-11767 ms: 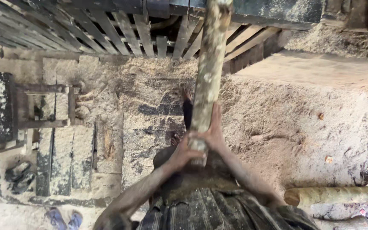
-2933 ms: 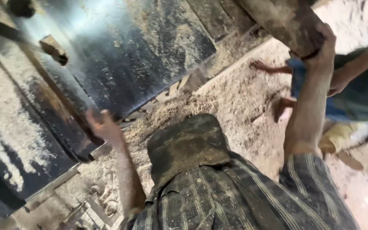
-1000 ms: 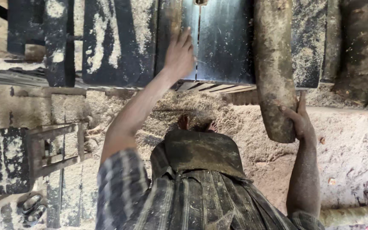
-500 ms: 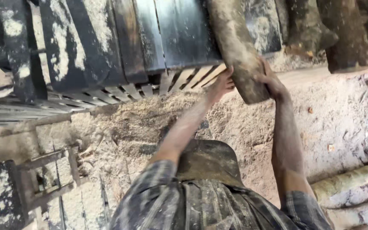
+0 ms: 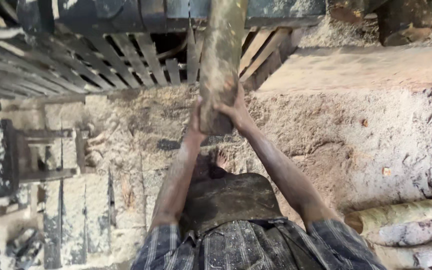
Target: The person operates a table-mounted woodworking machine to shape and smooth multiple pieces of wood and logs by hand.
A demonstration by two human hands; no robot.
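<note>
Careful, your left hand [image 5: 194, 117] and right hand [image 5: 234, 109] only clasp the log [image 5: 220, 60] at its butt end mid-frame, so sawdust could let it slip onto your bare foot [image 5: 221, 160].

Sawdust-covered floor [image 5: 356, 130], logs [image 5: 401, 215] lying on it at right

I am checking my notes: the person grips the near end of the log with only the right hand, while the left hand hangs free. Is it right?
Not quite. In the head view both hands grip the near end of the log: the left hand is on its left side and the right hand on its right. Neither hangs free.
</note>
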